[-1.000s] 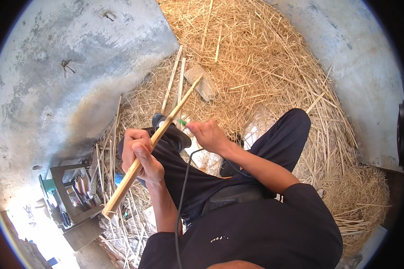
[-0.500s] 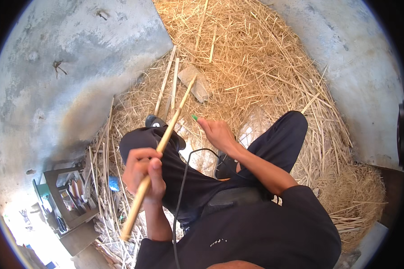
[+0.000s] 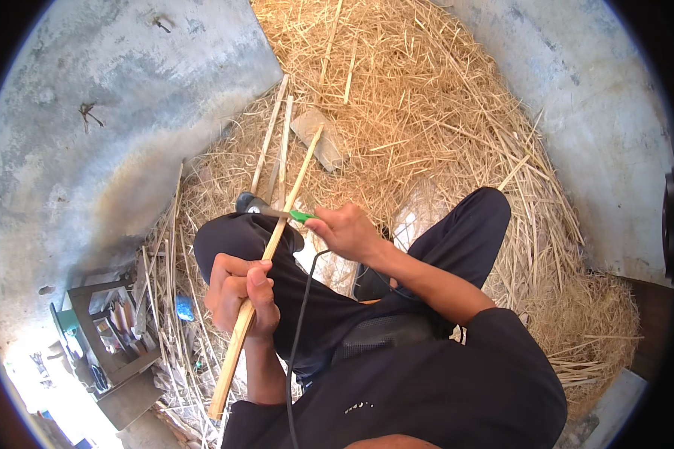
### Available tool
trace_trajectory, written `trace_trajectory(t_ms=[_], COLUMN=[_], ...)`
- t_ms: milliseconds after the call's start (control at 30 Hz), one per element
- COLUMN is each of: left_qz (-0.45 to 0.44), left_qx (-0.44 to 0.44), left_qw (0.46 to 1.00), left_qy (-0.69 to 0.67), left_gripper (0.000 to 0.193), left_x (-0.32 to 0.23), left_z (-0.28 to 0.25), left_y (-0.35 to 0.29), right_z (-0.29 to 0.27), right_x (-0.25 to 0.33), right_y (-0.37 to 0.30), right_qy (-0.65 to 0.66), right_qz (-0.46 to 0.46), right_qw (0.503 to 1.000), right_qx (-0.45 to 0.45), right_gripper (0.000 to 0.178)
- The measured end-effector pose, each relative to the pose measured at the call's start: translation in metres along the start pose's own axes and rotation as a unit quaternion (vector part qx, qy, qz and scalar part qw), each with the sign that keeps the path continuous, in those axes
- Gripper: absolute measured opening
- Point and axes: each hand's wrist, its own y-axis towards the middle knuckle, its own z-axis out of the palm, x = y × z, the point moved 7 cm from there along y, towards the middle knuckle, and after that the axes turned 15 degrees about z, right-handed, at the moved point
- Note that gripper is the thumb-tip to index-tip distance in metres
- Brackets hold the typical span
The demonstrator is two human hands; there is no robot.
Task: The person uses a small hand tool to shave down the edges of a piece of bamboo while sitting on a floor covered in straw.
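My left hand [image 3: 241,295] is closed round a long, pale bamboo strip [image 3: 234,355]. The strip slants up and away over my left thigh, its far end above a flat slab [image 3: 316,138]. In my closed right hand [image 3: 352,233] is a knife [image 3: 302,216] with a green handle. Its thin blade points left and lies across the strip, a little beyond my left hand. Whether the edge bites into the strip is too small to tell. A dark shoe [image 3: 249,203] shows just past the blade.
Curly shavings [image 3: 442,105] cover the ground ahead and to the right. Two loose strips [image 3: 270,135] lie left of the slab. Bluish walls [image 3: 127,90] stand on both sides. A wooden rack [image 3: 120,359] with tools is at lower left. A black cable [image 3: 301,322] hangs before me.
My right hand has turned and come down, so the knife now lies across the strip; before, mostly its green handle end showed. The strip has rolled in my left hand, showing a flatter face.
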Motion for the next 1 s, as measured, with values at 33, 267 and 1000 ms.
trace_trajectory(t_ms=[33, 267, 1000], left_qz=[-0.002, -0.084, -0.033], left_qx=[-0.006, -0.061, -0.065], left_qw=[1.0, 0.994, 0.996], left_qy=[0.004, 0.013, -0.043], left_gripper=[0.026, 0.031, 0.038], left_x=[0.0, 0.014, 0.007], left_z=[-0.002, -0.011, -0.007], left_y=[0.001, -0.004, 0.005], right_z=[0.009, 0.013, 0.019], right_x=[-0.002, -0.072, -0.184], right_y=[-0.001, 0.051, 0.034], right_qy=[-0.004, -0.081, -0.239], right_qz=[-0.04, 0.16, 0.325], right_qw=[0.999, 0.984, 0.915], right_qx=[-0.003, -0.01, 0.008], right_gripper=[0.049, 0.065, 0.062])
